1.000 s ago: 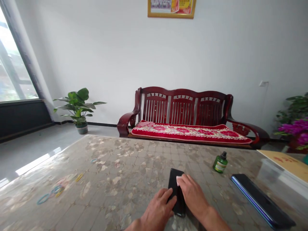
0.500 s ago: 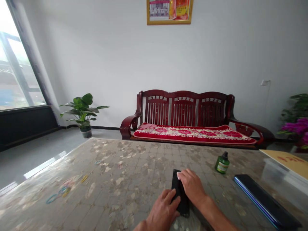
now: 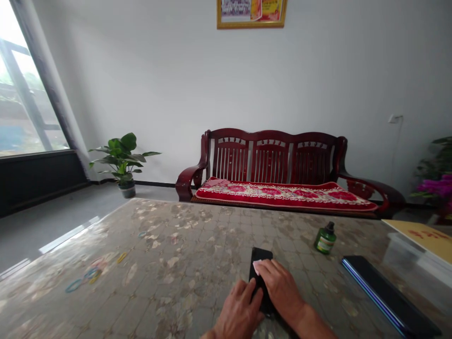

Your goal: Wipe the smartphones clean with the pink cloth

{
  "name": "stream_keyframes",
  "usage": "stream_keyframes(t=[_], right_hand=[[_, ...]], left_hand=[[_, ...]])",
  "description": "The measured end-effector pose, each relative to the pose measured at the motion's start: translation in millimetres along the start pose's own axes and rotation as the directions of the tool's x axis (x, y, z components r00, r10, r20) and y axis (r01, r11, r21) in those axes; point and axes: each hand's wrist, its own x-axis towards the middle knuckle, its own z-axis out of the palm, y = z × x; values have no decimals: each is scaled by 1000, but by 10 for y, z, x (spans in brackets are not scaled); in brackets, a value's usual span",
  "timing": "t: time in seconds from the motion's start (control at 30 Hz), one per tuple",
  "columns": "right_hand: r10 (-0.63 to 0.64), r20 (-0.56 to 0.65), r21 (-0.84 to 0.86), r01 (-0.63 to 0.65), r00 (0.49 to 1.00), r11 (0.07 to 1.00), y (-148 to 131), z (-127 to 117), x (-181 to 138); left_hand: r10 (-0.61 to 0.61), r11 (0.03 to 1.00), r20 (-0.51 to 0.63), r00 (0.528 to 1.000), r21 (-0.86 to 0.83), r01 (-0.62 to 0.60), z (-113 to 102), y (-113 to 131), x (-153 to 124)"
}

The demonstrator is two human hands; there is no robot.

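Observation:
A black phone [image 3: 260, 256] lies flat on the patterned table [image 3: 183, 263], near its front edge. My left hand [image 3: 240, 313] grips the phone's left side, its fingers curled onto it. On top of the phone lies my right hand [image 3: 280, 289], its fingertips pressing a small white wipe [image 3: 256, 267] against the screen. Only the far end of the phone shows beyond my fingers.
A small green bottle [image 3: 325, 239] stands to the right of the phone. A second dark phone [image 3: 384, 294] and a yellow-topped box [image 3: 422, 235] lie further right. Coloured rubber bands [image 3: 83, 277] are scattered at the left. A red wooden bench [image 3: 278, 174] and potted plant [image 3: 123, 157] stand behind.
My right hand has drawn the white wipe back along the phone toward me. The left hand keeps its hold. The view has shifted slightly.

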Motion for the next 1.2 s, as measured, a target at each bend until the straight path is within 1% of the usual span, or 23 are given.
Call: stream_keyframes(t=[0.17,0.23,0.3,0.37,0.5,0.57,0.63,0.73,0.83,0.9,0.97,1.03,1.1,1.2], right_hand=[[34,-10,31,-34,999,999,85,61,271],[58,-14,32,-58,998,998,71,75,315],[83,6,20,-83,997,996,6,65,288],[75,41,20,-75,996,997,-91,32,212],[1,119,42,-6,993,999,-238,-47,94],[8,151,16,-10,988,1000,-243,-55,119],[54,163,-38,-48,985,998,-215,-35,202],[138,152,-104,-123,979,987,-176,0,353],[177,174,-100,-161,969,982,-190,-47,385],[151,227,-43,-145,962,988,-222,-128,300],[99,273,29,-111,957,993,-254,-213,171],[64,287,74,-88,956,993,-269,-264,70],[70,283,67,-92,957,994,-258,-259,58],[121,259,-20,-120,958,993,-203,-171,220]], left_hand=[[-14,1000,-13,1000,-10,14,-16,24,-28],[0,1000,-17,1000,-2,0,0,19,-38],[41,999,-29,999,5,-40,39,2,-54],[88,996,-71,994,18,-87,94,-20,-76],[159,987,-219,963,62,-149,164,-49,-108],[172,985,-287,943,69,-159,155,-47,-112],[178,984,-319,931,78,-161,127,-37,-112],[174,984,-317,932,91,-152,84,-18,-109],[167,985,-329,930,85,-147,75,-4,-98],[169,985,-338,926,80,-150,83,0,-86],[166,986,-345,924,77,-148,92,1,-77],[163,986,-344,925,74,-147,96,-1,-73],[163,987,-332,929,69,-148,95,-4,-76],[160,987,-309,937,66,-147,90,-12,-90]])
